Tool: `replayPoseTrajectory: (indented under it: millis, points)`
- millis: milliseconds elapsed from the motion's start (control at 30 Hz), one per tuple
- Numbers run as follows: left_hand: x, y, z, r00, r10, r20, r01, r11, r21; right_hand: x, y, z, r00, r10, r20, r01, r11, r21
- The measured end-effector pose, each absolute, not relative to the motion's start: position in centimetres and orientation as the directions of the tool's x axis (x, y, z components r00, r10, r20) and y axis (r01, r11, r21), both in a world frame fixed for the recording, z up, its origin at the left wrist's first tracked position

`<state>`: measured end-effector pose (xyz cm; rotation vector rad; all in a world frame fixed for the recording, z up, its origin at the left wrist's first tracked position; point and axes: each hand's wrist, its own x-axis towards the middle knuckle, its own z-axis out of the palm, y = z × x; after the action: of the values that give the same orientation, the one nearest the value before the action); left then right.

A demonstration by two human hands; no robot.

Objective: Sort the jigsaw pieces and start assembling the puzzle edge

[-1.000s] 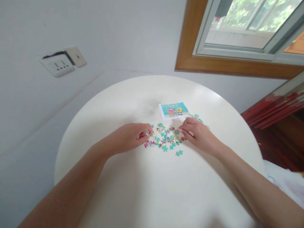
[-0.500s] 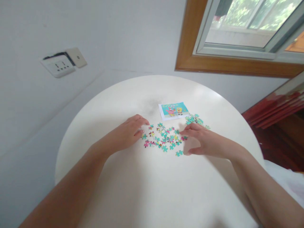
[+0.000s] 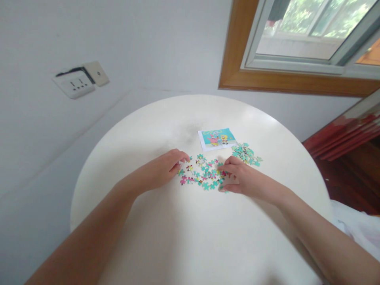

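Observation:
Loose jigsaw puzzle pieces (image 3: 205,173), turquoise, pink and yellow, lie scattered flat between my two hands. My left hand (image 3: 168,166) rests at the left edge of this spread, fingers bent and thumb apart, its index fingertip by a small piece. Over the right edge reaches my right hand (image 3: 238,174), with fingers and thumb spread and the fingertips on or just above the pieces. Some pieces beneath it are hidden. A picture card (image 3: 218,139) with a pink and a yellow cartoon figure lies behind the pieces.
A second heap of puzzle pieces (image 3: 245,153), mostly pale turquoise, sits right of the card. Everything lies on a round white table (image 3: 190,233). Beyond its edge are a wall with a socket (image 3: 77,84), a wood-framed window (image 3: 291,82) and a red curtain (image 3: 341,138).
My right hand has moved left and slightly toward me, over the pieces, uncovering more of the heap behind it. My left hand has shifted slightly, its fingers more bent.

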<state>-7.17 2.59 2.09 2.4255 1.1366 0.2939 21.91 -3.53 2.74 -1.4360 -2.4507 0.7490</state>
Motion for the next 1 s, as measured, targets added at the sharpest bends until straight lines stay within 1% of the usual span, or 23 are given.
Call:
replayPoseTrajectory:
  millis: [200, 267, 367, 433, 567, 700, 767, 900, 1000]
  points:
    - [-6.8, 2.4, 2.5, 0.642, 0.766, 0.024, 0.662, -0.57, 0.486, 20.8, -3.4, 1.8, -0.504, 0.864, 0.026, 0.687, 0.419, -0.594]
    - [-6.7, 2.5, 2.6, 0.634, 0.77, 0.077, 0.659, -0.589, 0.468, 21.1, -3.4, 1.8, -0.51, 0.859, 0.048, 0.678, 0.435, -0.592]
    - [-6.7, 2.8, 2.5, 0.629, 0.753, 0.194, 0.647, -0.646, 0.405, 22.4, -3.5, 2.3, -0.538, 0.841, 0.063, 0.687, 0.48, -0.545]
    - [-6.8, 2.9, 2.3, 0.649, 0.729, 0.215, 0.634, -0.675, 0.376, 23.4, -3.6, 2.8, -0.549, 0.835, 0.033, 0.71, 0.486, -0.509]
    - [-6.5, 2.6, 1.6, 0.716, 0.688, 0.117, 0.608, -0.698, 0.378, 24.1, -3.9, 3.3, -0.526, 0.848, -0.067, 0.75, 0.425, -0.507]
    - [-5.4, 2.0, 0.3, 0.769, 0.635, 0.065, 0.574, -0.732, 0.367, 22.9, -3.7, 2.6, -0.508, 0.858, -0.079, 0.731, 0.381, -0.567]
    - [-4.7, 1.7, -0.3, 0.784, 0.614, 0.09, 0.555, -0.758, 0.343, 22.2, -3.5, 2.0, -0.487, 0.871, -0.058, 0.713, 0.358, -0.602]
    - [-3.5, 1.2, -1.1, 0.788, 0.6, 0.143, 0.542, -0.784, 0.304, 21.7, -2.8, 0.8, -0.48, 0.877, 0.027, 0.631, 0.367, -0.684]
    - [-2.9, 0.9, -1.2, 0.785, 0.592, 0.183, 0.526, -0.793, 0.308, 22.1, -2.3, 0.7, -0.472, 0.875, 0.105, 0.569, 0.394, -0.722]
